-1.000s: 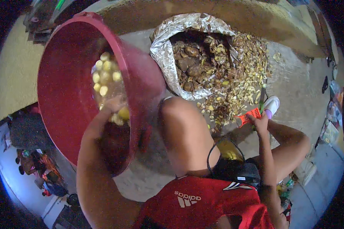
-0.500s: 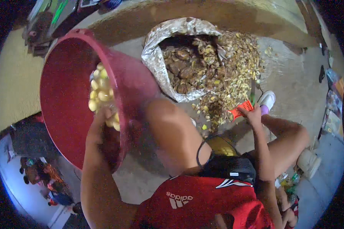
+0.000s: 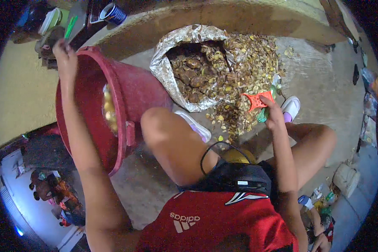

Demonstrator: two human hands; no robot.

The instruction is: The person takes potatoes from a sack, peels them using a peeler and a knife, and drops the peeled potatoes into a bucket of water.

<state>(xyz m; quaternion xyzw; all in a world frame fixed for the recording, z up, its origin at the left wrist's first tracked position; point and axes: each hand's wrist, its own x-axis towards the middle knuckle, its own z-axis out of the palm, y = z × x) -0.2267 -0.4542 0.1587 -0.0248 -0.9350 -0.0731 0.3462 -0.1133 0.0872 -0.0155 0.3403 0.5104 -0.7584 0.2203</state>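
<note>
Left hand (image 3: 66, 59): hanging at the far left, by the rim of the red tub (image 3: 145, 88); grip bunching at the fingers, and whether it is holding anything cannot be told. Green stick (image 3: 71, 27): lying just beyond those fingers.

Right hand (image 3: 274, 114): gripping an orange tool (image 3: 258, 101), thumb pressing on its flat, slotted body; the tool is pointing left, above the near right part of the peelings (image 3: 256, 54).

Red tub: standing on the floor (image 3: 311, 80) at the left, its mouth facing the person. Pale potatoes (image 3: 109, 111): sitting inside it, the tub's right rim partly hiding them.

White sack (image 3: 161, 65): lying open, far and centre, just right of the tub. Brown potatoes (image 3: 193, 64): resting within its mouth. Peelings: spreading across the floor to the sack's right.

Blue cup (image 3: 113, 14): standing at the far left, beyond the tub.
</note>
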